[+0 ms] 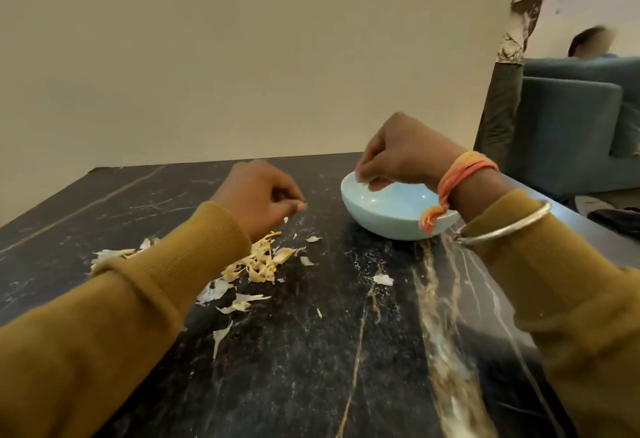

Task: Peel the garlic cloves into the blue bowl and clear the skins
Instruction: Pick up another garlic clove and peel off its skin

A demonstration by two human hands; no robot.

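Both arms reach forward, left grip (258, 195) curled, right grip (401, 153) bunched, fingertips down.

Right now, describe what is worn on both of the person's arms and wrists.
Both arms wear mustard-yellow knit long sleeves with ribbed cuffs: the left sleeve and the right sleeve. The left hand and right hand are bare, no rings visible. The right wrist carries an orange-and-pink twisted thread band with frayed ends, and a plain silver metal bangle circles the right cuff.

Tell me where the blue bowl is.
In the head view, the blue bowl sits right of centre on the dark marble table, under the right hand, with the garlic skins to its left.
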